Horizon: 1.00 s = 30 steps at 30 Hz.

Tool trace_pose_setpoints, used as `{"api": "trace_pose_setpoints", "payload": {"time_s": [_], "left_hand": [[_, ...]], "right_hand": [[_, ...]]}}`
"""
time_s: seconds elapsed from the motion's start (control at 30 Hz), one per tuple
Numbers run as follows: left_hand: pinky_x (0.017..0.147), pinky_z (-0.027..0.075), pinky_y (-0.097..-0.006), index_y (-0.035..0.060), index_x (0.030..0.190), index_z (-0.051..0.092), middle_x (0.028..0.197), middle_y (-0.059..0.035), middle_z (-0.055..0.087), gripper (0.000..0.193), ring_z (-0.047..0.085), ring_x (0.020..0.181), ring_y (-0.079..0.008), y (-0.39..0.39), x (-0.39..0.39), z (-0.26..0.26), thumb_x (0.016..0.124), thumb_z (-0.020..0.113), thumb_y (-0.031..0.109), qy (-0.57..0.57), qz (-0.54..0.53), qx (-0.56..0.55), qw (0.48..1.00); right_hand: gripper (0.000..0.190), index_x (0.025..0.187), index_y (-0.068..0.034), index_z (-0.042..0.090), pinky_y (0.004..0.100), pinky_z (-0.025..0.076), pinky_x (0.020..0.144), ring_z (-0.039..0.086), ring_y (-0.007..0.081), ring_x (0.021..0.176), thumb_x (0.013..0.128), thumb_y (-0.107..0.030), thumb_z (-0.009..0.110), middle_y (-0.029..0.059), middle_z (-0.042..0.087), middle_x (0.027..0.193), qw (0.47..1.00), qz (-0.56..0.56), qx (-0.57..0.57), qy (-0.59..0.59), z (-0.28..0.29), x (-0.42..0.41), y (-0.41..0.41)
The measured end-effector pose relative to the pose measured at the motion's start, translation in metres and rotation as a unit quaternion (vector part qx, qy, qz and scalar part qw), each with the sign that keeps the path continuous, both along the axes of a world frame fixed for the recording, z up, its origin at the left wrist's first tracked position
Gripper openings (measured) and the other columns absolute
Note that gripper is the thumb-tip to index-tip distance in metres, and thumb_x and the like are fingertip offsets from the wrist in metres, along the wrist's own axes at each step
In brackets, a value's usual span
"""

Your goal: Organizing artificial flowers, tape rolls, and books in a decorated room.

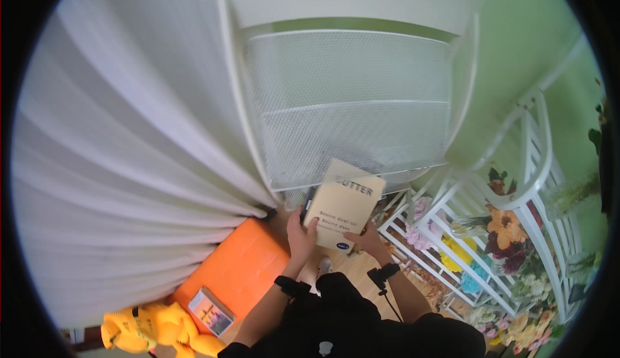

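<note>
A cream-coloured book or booklet (345, 212) with dark printing on its cover is held between both my hands. My left hand (301, 234) grips its left edge, thumb on the cover. At the opposite side, my right hand (365, 241) holds the lower right edge, its thumb also on top. A dark item (308, 204) shows along the left edge, under the cream cover; what it is stays mostly hidden. The far end of the book overlaps the front edge of a white metal mesh shelf (348, 140) in view; how far it reaches in, I cannot tell.
White curtains (121, 164) hang on the left. An orange stool or bench (242, 271) carries a picture-covered book (211, 311), with a yellow-orange plush toy (155, 329) beside it. To the right, a white slatted rack (450, 212) holds artificial flowers (506, 227).
</note>
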State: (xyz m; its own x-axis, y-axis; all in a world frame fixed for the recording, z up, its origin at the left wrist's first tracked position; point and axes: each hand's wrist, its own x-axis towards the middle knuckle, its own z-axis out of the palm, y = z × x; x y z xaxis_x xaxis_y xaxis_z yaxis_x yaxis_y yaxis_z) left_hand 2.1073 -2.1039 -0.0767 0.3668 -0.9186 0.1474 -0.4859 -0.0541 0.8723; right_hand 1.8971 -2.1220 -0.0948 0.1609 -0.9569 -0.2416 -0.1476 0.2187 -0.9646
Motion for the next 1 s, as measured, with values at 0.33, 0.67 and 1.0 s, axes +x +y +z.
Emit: {"api": "trace_pose_setpoints", "payload": {"time_s": [0.33, 0.67, 1.0], "left_hand": [[0.094, 0.043, -0.0384, -0.0001, 0.128, 0.038, 0.118, -0.0218, 0.054, 0.071, 0.054, 0.111, -0.0326, 0.231, 0.132, -0.122, 0.068, 0.076, 0.01, 0.231, 0.048, 0.224, 0.946], [0.085, 0.048, -0.0384, 0.0089, 0.136, 0.036, 0.109, -0.019, 0.06, 0.073, 0.06, 0.099, -0.0295, 0.524, 0.283, -0.222, 0.073, 0.073, 0.019, 0.263, 0.31, 0.333, 0.851], [0.09, 0.044, -0.0415, 0.0065, 0.136, 0.037, 0.112, -0.024, 0.058, 0.062, 0.056, 0.105, -0.0381, 0.616, 0.411, -0.317, 0.082, 0.064, 0.022, 0.206, 0.335, 0.318, 0.863]], "right_hand": [[0.06, 0.11, -0.003, 0.059, 0.0342, 0.049, 0.085, 0.061, 0.0241, 0.098, 0.058, -0.02, 0.082, 0.013, 0.064, 0.106, 0.906, 0.4, 0.044, 0.135, -0.098, 0.113, 0.128], [0.064, 0.119, -0.005, 0.053, 0.0336, 0.052, 0.079, 0.06, 0.0202, 0.092, 0.062, -0.015, 0.08, 0.0123, 0.062, 0.103, 0.758, 0.631, 0.092, 0.135, -0.218, 0.357, 0.314], [0.057, 0.119, 0.005, 0.044, 0.0387, 0.044, 0.09, 0.057, 0.0385, 0.102, 0.072, -0.013, 0.069, 0.0259, 0.058, 0.108, 0.818, 0.532, 0.021, 0.219, -0.33, 0.509, 0.429]]}}
